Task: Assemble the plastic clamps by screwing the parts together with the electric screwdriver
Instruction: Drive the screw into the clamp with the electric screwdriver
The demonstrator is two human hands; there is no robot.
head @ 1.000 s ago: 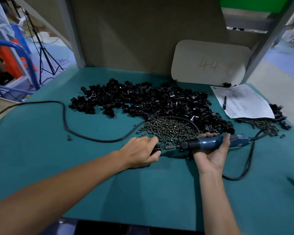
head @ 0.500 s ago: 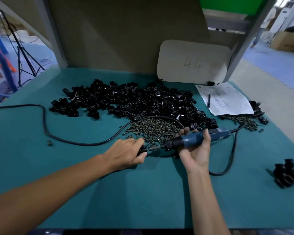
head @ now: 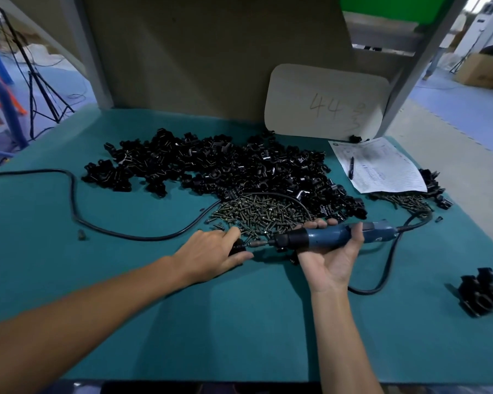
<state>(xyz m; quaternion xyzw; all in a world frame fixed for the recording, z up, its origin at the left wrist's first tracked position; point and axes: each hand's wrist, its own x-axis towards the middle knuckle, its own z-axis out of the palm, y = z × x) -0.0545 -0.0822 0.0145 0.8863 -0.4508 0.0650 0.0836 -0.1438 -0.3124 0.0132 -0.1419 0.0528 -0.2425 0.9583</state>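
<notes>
A black plastic clamp (head: 237, 247) sits low on the green bench (head: 211, 322), just in front of the screw pile, pinched between the thumb and curled fingers of the left hand (head: 212, 251). The bit of the blue electric screwdriver (head: 335, 237) meets the clamp from the right; the tool lies nearly level, and the right hand (head: 332, 261) grips it palm up, fingers wrapped over the barrel. Its black cable (head: 387, 268) loops off the rear end across the bench. Just behind both hands lies a heap of small metal screws (head: 262, 213), and behind that a broad spread of loose black clamp parts (head: 211, 169). At the right edge stands a small cluster of black clamps (head: 481, 294) — well apart from the hands. Farther back on the right a printed sheet (head: 384, 172) carries a pen (head: 351, 167), with a second scatter of screws (head: 404, 201) at its near edge. A pale board marked "44" (head: 325, 100) leans against the back panel.
</notes>
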